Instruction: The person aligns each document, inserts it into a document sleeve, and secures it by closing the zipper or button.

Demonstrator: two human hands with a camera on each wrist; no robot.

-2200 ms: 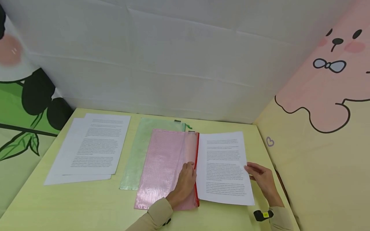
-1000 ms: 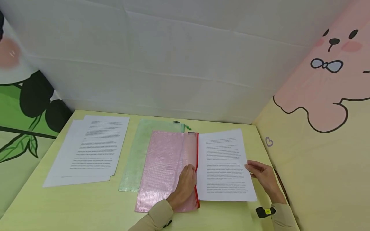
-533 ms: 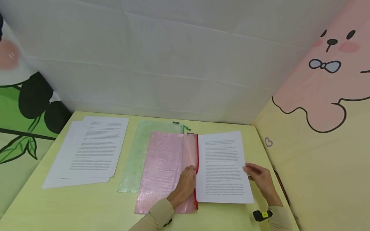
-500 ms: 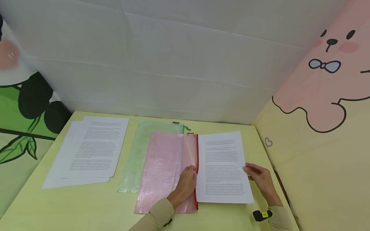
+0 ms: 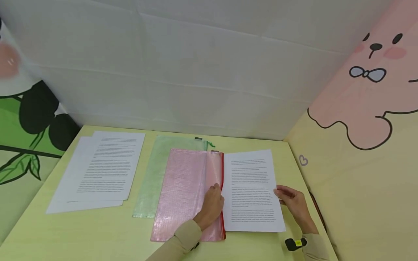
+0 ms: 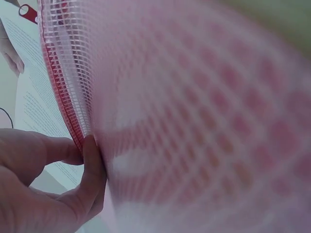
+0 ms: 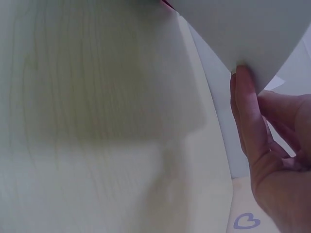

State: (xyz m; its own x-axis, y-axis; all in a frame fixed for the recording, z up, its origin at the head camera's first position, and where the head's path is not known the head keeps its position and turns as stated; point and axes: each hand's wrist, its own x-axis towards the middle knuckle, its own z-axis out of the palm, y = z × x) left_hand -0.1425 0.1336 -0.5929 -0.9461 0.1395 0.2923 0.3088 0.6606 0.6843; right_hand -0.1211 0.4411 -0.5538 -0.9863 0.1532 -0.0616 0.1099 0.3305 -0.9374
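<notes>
A pink mesh zip pouch (image 5: pixel 183 188) with a red zipper (image 5: pixel 223 170) along its right side lies at the middle of the table. My left hand (image 5: pixel 211 204) pinches the pouch's mesh edge by the zipper between thumb and finger, as the left wrist view shows close up. A printed sheet of paper (image 5: pixel 251 192) reaches from that zipper edge to the right; its left edge is hidden at the pouch's mouth. At the sheet's right edge, my right hand (image 5: pixel 294 203) grips it between thumb and fingers. The right wrist view shows this sheet (image 7: pixel 248 29) raised above the table.
A green zip pouch (image 5: pixel 147 192) lies partly beneath the pink one. Two overlapping printed sheets (image 5: pixel 107 170) lie on the left of the pale yellow table (image 5: pixel 98 235). A white wall (image 5: pixel 209 90) stands at the back, and a pink and yellow wall (image 5: pixel 365 181) borders the right.
My left hand has shifted slightly along the pouch edge and turned a little. The right hand and its sheet have moved slightly left, toward the pouch.
</notes>
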